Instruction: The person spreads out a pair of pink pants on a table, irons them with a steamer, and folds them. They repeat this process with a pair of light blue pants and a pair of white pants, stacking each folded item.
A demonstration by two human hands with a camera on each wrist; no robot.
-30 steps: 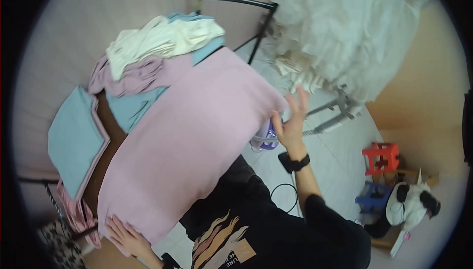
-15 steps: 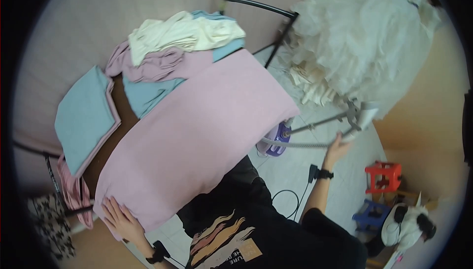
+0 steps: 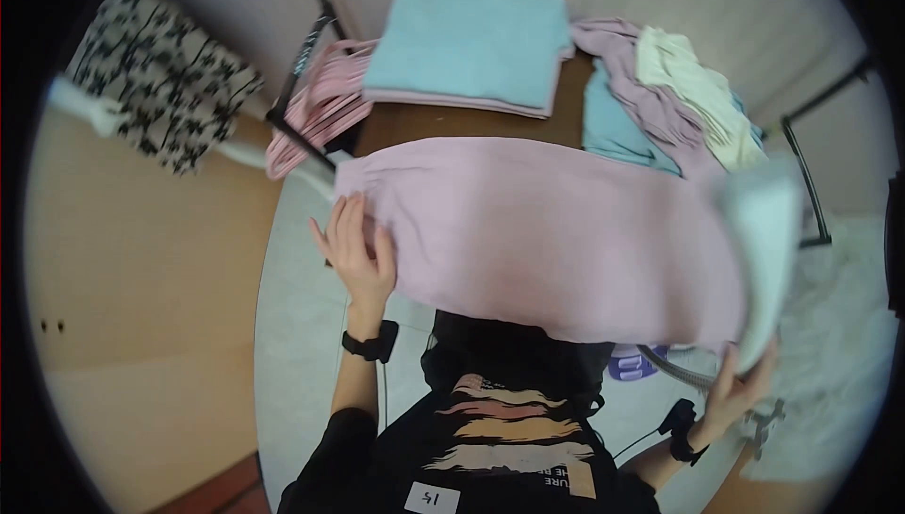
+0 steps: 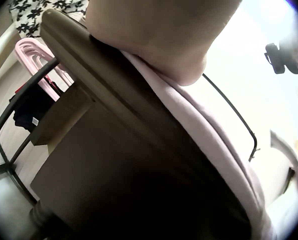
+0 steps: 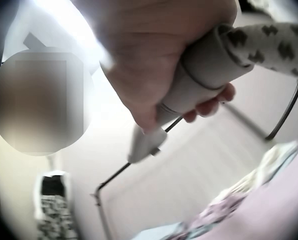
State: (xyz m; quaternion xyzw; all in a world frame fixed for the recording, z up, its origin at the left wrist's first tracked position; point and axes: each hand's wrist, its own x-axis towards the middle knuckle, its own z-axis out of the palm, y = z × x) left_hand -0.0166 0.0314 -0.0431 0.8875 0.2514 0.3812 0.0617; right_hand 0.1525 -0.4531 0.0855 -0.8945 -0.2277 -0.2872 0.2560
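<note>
A person in a black T-shirt (image 3: 509,439) printed with partly readable letters "URE" and "HE B", and bearing a small white tag (image 3: 432,498) marked "15", is working at a brown wooden counter (image 3: 452,124). The left hand (image 3: 353,252) is resting flat, fingers (image 3: 332,222) straight and slightly spread, on the left end of a pale pink cloth (image 3: 547,231), which is lying across the counter with its long axis running left to right and its near edge hanging over the front. The right hand (image 3: 745,387) is gripping the grey handle of a white garment steamer head (image 3: 764,260), fingers (image 5: 209,106) curled around it; the blurred head is pointing up beside the cloth's right end. A folded light blue cloth (image 3: 467,38) is lying farther back on the counter.
</note>
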